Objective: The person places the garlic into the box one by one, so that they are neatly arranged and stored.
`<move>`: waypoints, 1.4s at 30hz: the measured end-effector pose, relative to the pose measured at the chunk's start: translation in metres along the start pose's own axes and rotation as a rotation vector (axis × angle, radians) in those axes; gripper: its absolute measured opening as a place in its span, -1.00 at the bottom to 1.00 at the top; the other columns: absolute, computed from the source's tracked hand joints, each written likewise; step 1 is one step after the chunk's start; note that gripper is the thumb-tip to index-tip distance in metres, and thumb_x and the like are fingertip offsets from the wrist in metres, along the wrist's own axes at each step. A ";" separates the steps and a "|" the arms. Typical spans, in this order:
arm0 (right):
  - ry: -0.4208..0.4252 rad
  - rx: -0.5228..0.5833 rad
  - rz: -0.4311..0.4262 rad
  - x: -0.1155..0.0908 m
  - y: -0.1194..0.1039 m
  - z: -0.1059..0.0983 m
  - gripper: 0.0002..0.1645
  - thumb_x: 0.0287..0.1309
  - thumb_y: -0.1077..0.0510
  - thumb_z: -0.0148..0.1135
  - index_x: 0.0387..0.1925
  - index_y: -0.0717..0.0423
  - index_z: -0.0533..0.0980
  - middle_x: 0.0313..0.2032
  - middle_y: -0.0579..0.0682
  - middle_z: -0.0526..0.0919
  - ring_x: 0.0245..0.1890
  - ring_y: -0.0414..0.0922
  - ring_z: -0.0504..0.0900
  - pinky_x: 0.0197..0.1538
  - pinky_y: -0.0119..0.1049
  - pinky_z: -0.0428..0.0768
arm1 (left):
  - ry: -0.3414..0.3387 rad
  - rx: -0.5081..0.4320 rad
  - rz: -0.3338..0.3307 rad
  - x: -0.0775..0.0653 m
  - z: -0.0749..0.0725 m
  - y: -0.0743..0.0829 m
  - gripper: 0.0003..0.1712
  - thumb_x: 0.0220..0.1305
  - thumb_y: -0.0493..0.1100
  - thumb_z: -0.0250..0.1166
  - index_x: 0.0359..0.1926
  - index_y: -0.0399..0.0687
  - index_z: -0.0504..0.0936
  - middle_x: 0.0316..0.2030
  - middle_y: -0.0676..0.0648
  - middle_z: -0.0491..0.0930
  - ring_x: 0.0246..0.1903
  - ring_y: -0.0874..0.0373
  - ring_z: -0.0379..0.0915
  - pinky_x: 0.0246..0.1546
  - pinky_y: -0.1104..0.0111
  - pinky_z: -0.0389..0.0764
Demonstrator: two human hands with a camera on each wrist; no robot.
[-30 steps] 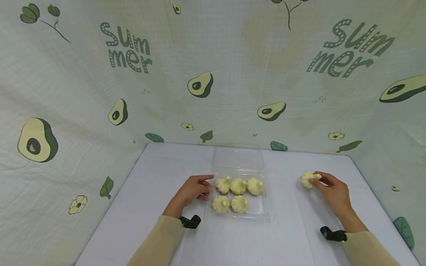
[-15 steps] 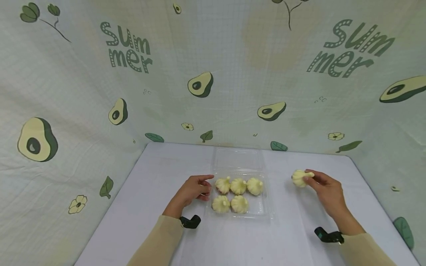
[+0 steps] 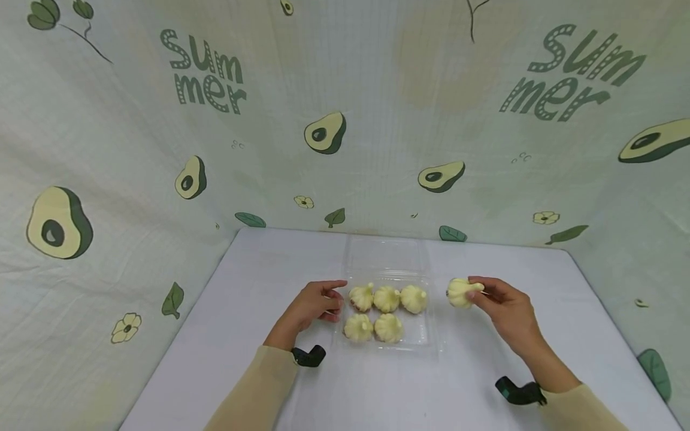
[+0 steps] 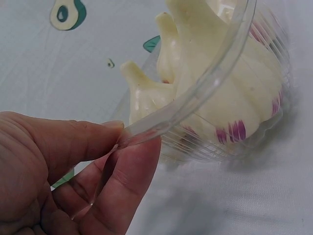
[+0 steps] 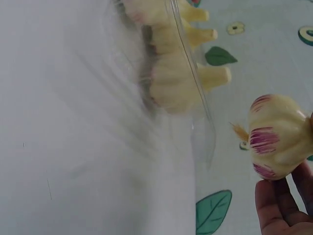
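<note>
A clear plastic clamshell box (image 3: 415, 330) lies open mid-table, with several garlic bulbs (image 3: 387, 299) in two rows. The back row spans the width; the front row leaves its right spot bare. My left hand (image 3: 311, 310) is at the box's left side; in the left wrist view its thumb and finger pinch the clear rim (image 4: 195, 98). To the right of the box, my right hand (image 3: 507, 312) holds one garlic bulb (image 3: 459, 293) by its stem end, raised above the table. Purple streaks and a root tuft show on that bulb (image 5: 279, 139) in the right wrist view.
The box's transparent lid (image 3: 386, 254) is folded back toward the rear edge of the white table (image 3: 269, 263). A cloth printed with avocados (image 3: 326, 133) hangs behind and along both sides. Each wrist wears a small black camera (image 3: 309, 356).
My right hand has moved left with the garlic bulb, closer to the box's right side. The left hand keeps its place at the rim. The head view has tilted slightly.
</note>
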State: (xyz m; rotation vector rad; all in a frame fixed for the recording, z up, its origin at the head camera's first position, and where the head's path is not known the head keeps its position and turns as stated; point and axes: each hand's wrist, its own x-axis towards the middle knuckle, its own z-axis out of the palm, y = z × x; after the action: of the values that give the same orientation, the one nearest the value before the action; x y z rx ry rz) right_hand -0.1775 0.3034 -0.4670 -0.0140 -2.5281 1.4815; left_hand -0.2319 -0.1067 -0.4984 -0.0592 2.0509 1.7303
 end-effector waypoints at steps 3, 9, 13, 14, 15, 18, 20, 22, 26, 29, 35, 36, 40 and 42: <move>-0.034 -0.001 -0.038 -0.004 -0.007 0.008 -0.57 0.34 0.12 0.47 0.18 0.18 0.67 0.04 -0.32 0.71 -0.08 -0.62 0.60 -0.07 -0.67 0.65 | 0.002 0.000 -0.001 0.000 0.001 0.000 -0.33 0.37 -0.40 0.36 0.47 -0.03 0.53 -0.09 -0.18 0.60 -0.41 0.10 0.61 -0.39 0.32 0.79; -0.100 0.029 -0.039 -0.012 -0.019 0.021 -0.60 0.32 0.18 0.47 0.15 0.19 0.69 0.12 0.21 0.72 -0.11 -0.52 0.65 -0.10 -0.61 0.69 | 0.006 -0.003 -0.001 0.002 0.001 0.000 -0.34 0.38 -0.40 0.36 0.47 -0.04 0.54 -0.09 -0.18 0.60 -0.42 0.10 0.61 -0.41 0.32 0.79; -0.124 0.023 -0.038 -0.017 -0.018 0.032 -0.63 0.29 0.24 0.48 0.11 0.18 0.70 0.08 0.22 0.74 -0.12 -0.50 0.64 -0.10 -0.58 0.70 | 0.007 0.001 -0.001 0.002 0.001 0.001 -0.34 0.38 -0.40 0.36 0.47 -0.03 0.54 -0.09 -0.18 0.60 -0.42 0.10 0.61 -0.41 0.32 0.79; -0.126 0.030 -0.041 -0.019 -0.017 0.035 -0.64 0.28 0.25 0.48 0.10 0.18 0.71 0.07 0.21 0.75 -0.12 -0.49 0.64 -0.10 -0.56 0.71 | 0.007 0.000 0.000 0.002 0.001 0.001 -0.34 0.38 -0.40 0.36 0.47 -0.03 0.54 -0.09 -0.18 0.60 -0.42 0.10 0.61 -0.41 0.32 0.79; -0.130 0.029 -0.044 -0.020 -0.016 0.037 -0.64 0.28 0.24 0.49 0.10 0.18 0.71 0.06 0.20 0.75 -0.12 -0.49 0.63 -0.11 -0.56 0.71 | 0.006 0.000 0.000 0.003 0.001 0.001 -0.34 0.38 -0.41 0.36 0.47 -0.03 0.53 -0.09 -0.18 0.60 -0.42 0.10 0.61 -0.41 0.32 0.79; -0.135 0.042 -0.052 -0.024 -0.016 0.044 -0.63 0.26 0.23 0.50 0.09 0.17 0.71 0.06 0.18 0.76 -0.11 -0.49 0.63 -0.09 -0.56 0.70 | 0.003 -0.003 0.002 0.003 0.000 0.001 -0.34 0.39 -0.41 0.35 0.47 -0.05 0.53 -0.10 -0.18 0.60 -0.42 0.10 0.61 -0.41 0.32 0.79; -0.135 0.041 -0.067 -0.026 -0.014 0.049 -0.64 0.26 0.21 0.51 0.08 0.15 0.72 0.06 0.17 0.77 -0.11 -0.49 0.63 -0.08 -0.55 0.68 | 0.002 -0.005 0.001 0.004 0.000 0.001 -0.34 0.39 -0.41 0.36 0.47 -0.05 0.53 -0.10 -0.18 0.60 -0.42 0.10 0.61 -0.40 0.32 0.79; -0.132 0.025 -0.085 -0.029 -0.013 0.053 -0.67 0.25 0.19 0.52 0.05 0.10 0.73 0.06 0.12 0.78 -0.07 -0.50 0.62 -0.02 -0.52 0.68 | 0.003 -0.004 0.000 0.004 0.000 0.001 -0.34 0.39 -0.41 0.36 0.47 -0.05 0.53 -0.10 -0.18 0.60 -0.41 0.11 0.61 -0.40 0.32 0.80; -0.127 -0.033 -0.119 -0.033 -0.009 0.062 -0.70 0.24 0.14 0.54 0.01 -0.04 0.75 0.05 0.00 0.80 0.01 -0.49 0.59 0.08 -0.34 0.66 | 0.004 -0.002 -0.001 0.004 0.000 0.001 -0.34 0.39 -0.40 0.36 0.47 -0.04 0.53 -0.09 -0.18 0.60 -0.40 0.11 0.61 -0.39 0.32 0.80; -0.129 -0.076 -0.131 -0.035 -0.007 0.066 -0.69 0.22 0.10 0.56 0.00 -0.11 0.75 0.05 -0.07 0.79 0.06 -0.44 0.59 0.11 -0.24 0.65 | 0.004 -0.002 -0.005 0.003 0.000 0.001 -0.34 0.39 -0.41 0.36 0.47 -0.03 0.54 -0.10 -0.17 0.59 -0.40 0.11 0.61 -0.39 0.33 0.80; -0.126 -0.102 -0.209 -0.037 -0.003 0.073 -0.67 0.13 0.16 0.61 -0.06 -0.11 0.75 0.02 -0.10 0.79 0.06 -0.38 0.62 0.10 -0.35 0.65 | 0.002 -0.007 0.002 0.003 -0.001 0.000 -0.34 0.39 -0.41 0.36 0.47 -0.02 0.54 -0.10 -0.18 0.60 -0.41 0.11 0.61 -0.40 0.33 0.79; -0.123 -0.102 -0.225 -0.037 -0.003 0.074 -0.67 0.11 0.18 0.61 -0.07 -0.12 0.75 0.01 -0.10 0.79 0.05 -0.38 0.62 0.09 -0.37 0.66 | 0.001 -0.007 0.002 0.003 -0.001 0.000 -0.34 0.39 -0.40 0.35 0.47 -0.02 0.54 -0.10 -0.18 0.60 -0.41 0.11 0.61 -0.40 0.33 0.79; -0.115 -0.116 -0.259 -0.038 0.001 0.078 -0.68 0.07 0.20 0.64 -0.14 -0.16 0.76 -0.01 -0.13 0.77 0.01 -0.37 0.63 0.08 -0.35 0.67 | 0.006 -0.004 -0.007 0.002 0.000 0.000 -0.34 0.38 -0.40 0.36 0.46 -0.02 0.54 -0.10 -0.17 0.60 -0.41 0.11 0.60 -0.40 0.33 0.79; -0.115 -0.127 -0.251 -0.038 0.003 0.079 -0.68 0.06 0.20 0.64 -0.15 -0.17 0.75 -0.02 -0.15 0.76 0.01 -0.36 0.63 0.08 -0.29 0.69 | 0.006 -0.005 -0.009 0.002 0.001 -0.001 -0.33 0.38 -0.41 0.36 0.47 -0.02 0.53 -0.10 -0.17 0.60 -0.41 0.12 0.60 -0.39 0.34 0.79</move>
State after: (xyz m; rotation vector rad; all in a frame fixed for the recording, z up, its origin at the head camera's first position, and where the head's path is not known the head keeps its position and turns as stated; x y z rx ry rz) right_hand -0.1552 0.2321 -0.5133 0.3652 -2.5943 1.2579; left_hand -0.2329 -0.1057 -0.4997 -0.0756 2.0475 1.7315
